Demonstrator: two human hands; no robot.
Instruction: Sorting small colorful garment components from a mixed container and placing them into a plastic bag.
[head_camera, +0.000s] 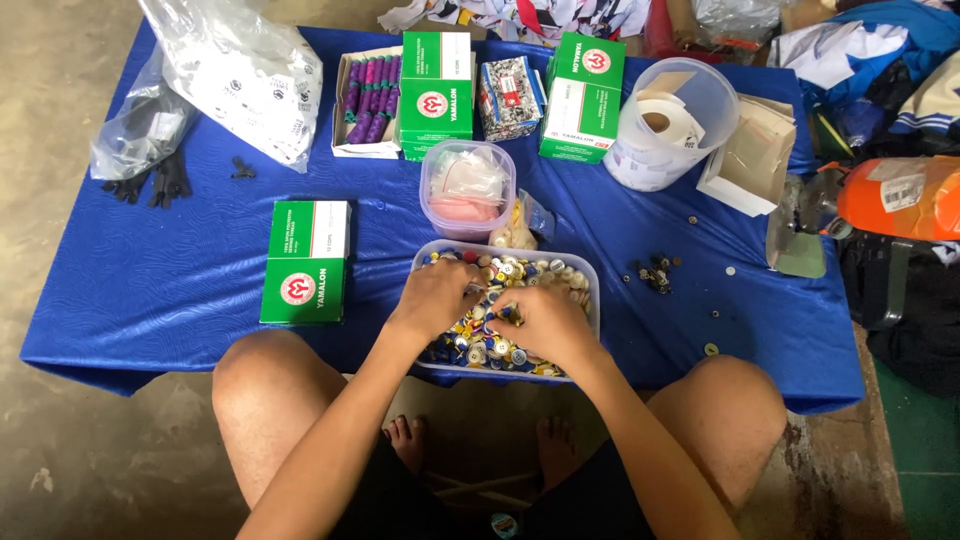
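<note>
A clear plastic tub (585, 270) full of mixed buttons (525, 272) sits at the near edge of a blue cloth (170, 270). Both my hands are down inside it. My left hand (437, 296) rests on the buttons at the left side, fingers curled into the pile. My right hand (545, 322) lies over the right middle, fingers bent among the buttons. Whether either hand pinches a button is hidden by the fingers.
A green and white box (305, 262) lies to the left. Behind the tub stand a small lidded container (467, 188), more green boxes (582, 97), a box of purple spools (366, 103) and a round tub with tape rolls (665, 122). Loose buttons (655, 272) lie to the right.
</note>
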